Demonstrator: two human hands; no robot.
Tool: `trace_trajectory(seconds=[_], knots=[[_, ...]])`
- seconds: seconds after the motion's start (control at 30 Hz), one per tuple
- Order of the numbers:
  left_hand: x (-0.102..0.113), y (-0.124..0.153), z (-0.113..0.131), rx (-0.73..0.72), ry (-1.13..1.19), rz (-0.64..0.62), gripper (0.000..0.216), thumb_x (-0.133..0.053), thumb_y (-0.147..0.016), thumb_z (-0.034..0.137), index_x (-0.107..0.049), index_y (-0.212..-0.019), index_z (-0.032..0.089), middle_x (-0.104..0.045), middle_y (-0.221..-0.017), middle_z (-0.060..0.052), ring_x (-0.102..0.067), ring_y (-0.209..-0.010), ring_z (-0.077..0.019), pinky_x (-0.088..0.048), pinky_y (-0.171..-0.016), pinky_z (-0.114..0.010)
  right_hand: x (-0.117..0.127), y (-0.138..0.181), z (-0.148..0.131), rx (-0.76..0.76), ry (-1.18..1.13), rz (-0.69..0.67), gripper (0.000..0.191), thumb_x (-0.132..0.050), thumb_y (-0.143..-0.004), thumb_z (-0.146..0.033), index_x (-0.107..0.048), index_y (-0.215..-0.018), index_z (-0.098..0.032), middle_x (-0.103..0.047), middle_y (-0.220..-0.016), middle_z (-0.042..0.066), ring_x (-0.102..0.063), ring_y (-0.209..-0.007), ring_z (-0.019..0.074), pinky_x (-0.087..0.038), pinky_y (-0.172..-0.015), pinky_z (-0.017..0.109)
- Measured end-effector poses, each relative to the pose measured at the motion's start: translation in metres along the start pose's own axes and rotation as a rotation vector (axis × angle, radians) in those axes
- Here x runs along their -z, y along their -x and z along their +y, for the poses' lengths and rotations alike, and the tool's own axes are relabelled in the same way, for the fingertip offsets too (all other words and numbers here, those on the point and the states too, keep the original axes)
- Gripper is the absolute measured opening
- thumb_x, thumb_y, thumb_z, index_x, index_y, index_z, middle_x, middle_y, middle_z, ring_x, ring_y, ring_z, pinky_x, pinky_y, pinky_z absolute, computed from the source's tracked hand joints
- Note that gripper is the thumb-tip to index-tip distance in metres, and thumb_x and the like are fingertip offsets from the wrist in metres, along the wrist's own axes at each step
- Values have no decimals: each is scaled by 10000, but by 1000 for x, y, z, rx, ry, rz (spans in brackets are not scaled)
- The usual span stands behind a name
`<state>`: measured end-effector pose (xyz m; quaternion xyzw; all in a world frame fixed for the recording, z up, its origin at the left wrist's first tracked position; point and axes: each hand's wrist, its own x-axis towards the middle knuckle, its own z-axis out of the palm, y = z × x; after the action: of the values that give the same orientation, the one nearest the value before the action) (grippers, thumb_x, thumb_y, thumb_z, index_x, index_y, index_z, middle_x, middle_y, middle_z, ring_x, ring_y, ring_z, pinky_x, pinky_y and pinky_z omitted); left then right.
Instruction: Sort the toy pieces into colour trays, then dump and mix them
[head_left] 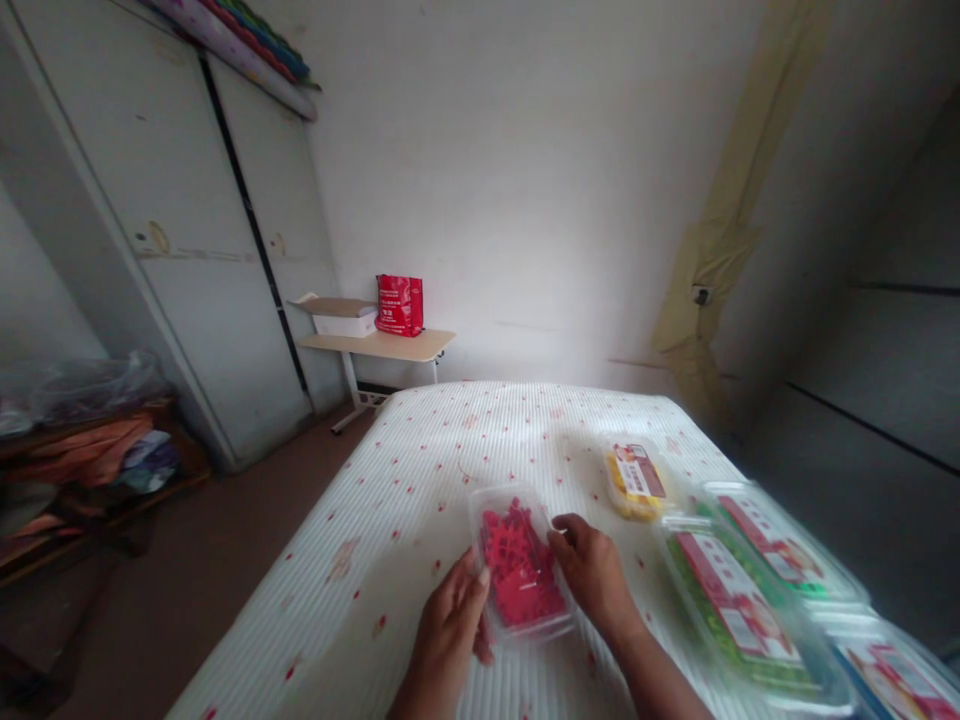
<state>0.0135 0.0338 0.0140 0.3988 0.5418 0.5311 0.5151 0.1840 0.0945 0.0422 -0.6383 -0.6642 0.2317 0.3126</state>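
Note:
A clear plastic box (525, 570) filled with small red pieces is in front of me, over the white patterned cover. My left hand (454, 605) grips its left side, thumb on the near rim and fingertips partly under it. At the right edge of the box, my right hand (589, 560) has its fingers curled against the rim, thumb and forefinger closed on it. Whether the lid is on is hard to tell. To the right of my right hand lies a smaller clear box (634, 478) with yellow contents and a printed label.
More labelled clear boxes line the right side: a green-filled box (739, 610), another green one (787, 540) behind it, and a blue-edged box (892, 665) at the corner. A small table (405, 345) with a red bag (399, 305) and a white carton (345, 322) stands by the wall.

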Motion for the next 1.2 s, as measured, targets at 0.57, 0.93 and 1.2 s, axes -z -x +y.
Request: trace_trajectory(seconds=[0.57,0.93,1.2], knots=[[4,-4,7,-3,187,-36,537,-638,-696,402,-558,-1109,68,-497,-522,52,-414,-420,-74,-345,-416,-204,16,11,-11,25,312,-66,316,-426,-782,-194,-666,-989,-194,-713,-740,82,-670,-707,206,-399,-595,250],[3,-3,7,36,282,-5,611,-681,-631,352,-498,-1162,109,-512,-639,52,-456,-445,-71,-355,-423,-209,13,3,2,3,41,-126,262,-453,-739,-163,-608,-949,-140,-636,-597,10,-574,-459,113,-388,-499,205],[1,-5,6,49,265,-13,651,-676,-624,377,-465,-1176,105,-481,-587,74,-427,-383,-61,-322,-359,-198,10,-1,4,-102,-57,-155,126,-460,-753,-218,-574,-778,-168,-545,-482,-39,-520,-372,82,-351,-420,182]])
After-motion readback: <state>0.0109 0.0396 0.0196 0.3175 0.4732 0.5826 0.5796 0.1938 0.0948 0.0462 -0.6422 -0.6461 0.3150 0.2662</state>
